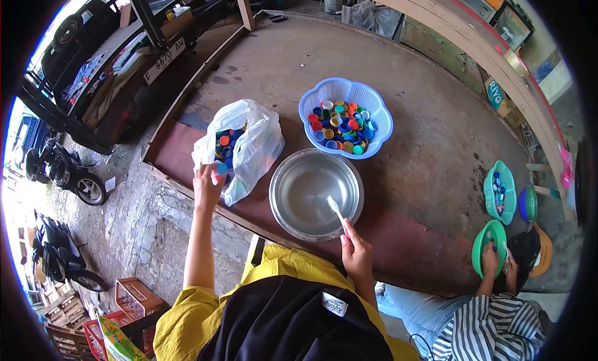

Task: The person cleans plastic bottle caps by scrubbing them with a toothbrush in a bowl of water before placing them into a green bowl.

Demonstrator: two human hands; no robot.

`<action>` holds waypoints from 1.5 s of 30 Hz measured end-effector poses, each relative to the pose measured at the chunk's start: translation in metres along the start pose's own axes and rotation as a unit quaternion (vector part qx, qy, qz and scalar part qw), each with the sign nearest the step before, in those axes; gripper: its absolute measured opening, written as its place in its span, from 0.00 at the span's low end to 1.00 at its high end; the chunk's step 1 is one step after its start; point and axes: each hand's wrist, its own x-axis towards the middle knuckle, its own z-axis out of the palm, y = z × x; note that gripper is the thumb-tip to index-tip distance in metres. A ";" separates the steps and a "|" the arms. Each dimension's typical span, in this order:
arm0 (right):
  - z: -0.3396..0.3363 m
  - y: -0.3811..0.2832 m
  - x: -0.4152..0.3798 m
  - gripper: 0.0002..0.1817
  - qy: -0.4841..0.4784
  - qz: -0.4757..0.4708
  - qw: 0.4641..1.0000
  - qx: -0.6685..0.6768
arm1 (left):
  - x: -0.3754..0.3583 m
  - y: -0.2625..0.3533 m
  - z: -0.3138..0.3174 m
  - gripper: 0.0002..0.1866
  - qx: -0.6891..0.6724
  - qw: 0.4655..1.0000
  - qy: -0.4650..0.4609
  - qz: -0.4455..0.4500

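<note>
My left hand (207,185) is at the near-left edge of a white plastic bag (258,140), its fingers closed on a blue bottle cap (220,168). Inside the bag's opening lie several bottle caps (225,150), mostly dark blue with some orange. My right hand (357,252) grips a toothbrush (335,207) by its handle, bristle end pointing up and left over a metal bowl (278,211). The bowl appears to hold clear water. Just behind the bowl stands a light blue plastic basket (380,99) with many mixed-colour caps in it.
On the right, a co-worker in a striped top has both hands (491,259) at a green basin (478,249). Beyond it sits a green basket (509,185) with caps. A wooden beam (461,24) crosses the far right. Motorbikes (62,174) stand left of the table (261,56).
</note>
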 end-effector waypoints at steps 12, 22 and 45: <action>-0.005 0.009 0.001 0.22 0.041 0.009 0.999 0.014 | -0.027 0.127 0.029 0.21 -0.138 0.978 -0.019 0.152; -0.016 0.014 -0.018 0.22 0.049 0.041 0.998 0.003 | -0.021 0.176 0.081 0.22 -0.017 0.938 -0.217 0.269; -0.016 0.008 -0.009 0.22 0.053 0.032 0.998 0.003 | -0.018 0.175 0.085 0.22 -0.039 0.935 -0.249 0.250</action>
